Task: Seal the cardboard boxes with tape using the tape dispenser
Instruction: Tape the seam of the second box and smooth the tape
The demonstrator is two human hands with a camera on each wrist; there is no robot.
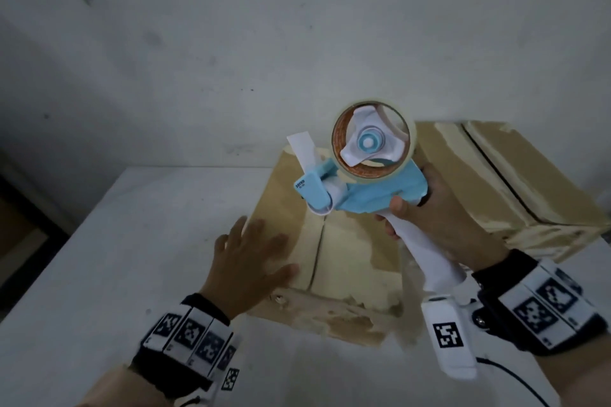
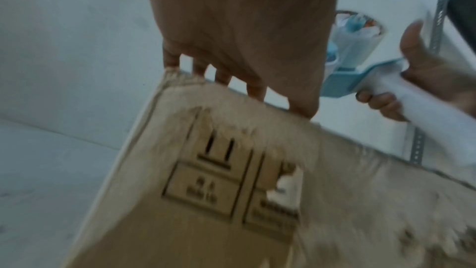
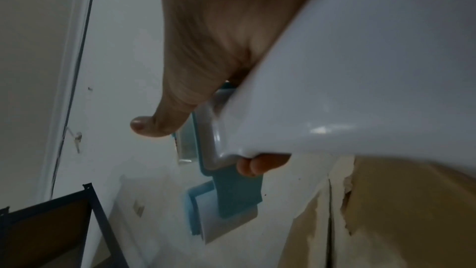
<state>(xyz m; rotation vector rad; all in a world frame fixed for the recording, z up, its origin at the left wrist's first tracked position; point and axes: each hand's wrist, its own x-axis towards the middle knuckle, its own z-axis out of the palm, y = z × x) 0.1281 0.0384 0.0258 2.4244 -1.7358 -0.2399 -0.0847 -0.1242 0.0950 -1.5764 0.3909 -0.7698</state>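
A worn brown cardboard box point(image 1: 350, 251) sits on the white table, its top flaps meeting at a centre seam. My left hand point(image 1: 251, 261) lies flat with straight fingers on the box's left top edge, seen as left hand point(image 2: 239, 34) above the box point(image 2: 231, 201) in the left wrist view. My right hand point(image 1: 439, 225) grips the white handle of a blue and white tape dispenser point(image 1: 360, 172), held above the box with its roll of clear tape facing up. The dispenser handle point(image 3: 360, 80) fills the right wrist view, my right hand point(image 3: 206, 48) wrapped round it.
A second, larger cardboard box point(image 1: 502, 175) stands behind and to the right. The white table point(image 1: 109, 258) extends to the left and front. A white wall point(image 1: 264, 43) rises directly behind. A dark shelf frame point(image 3: 51, 231) shows low in the right wrist view.
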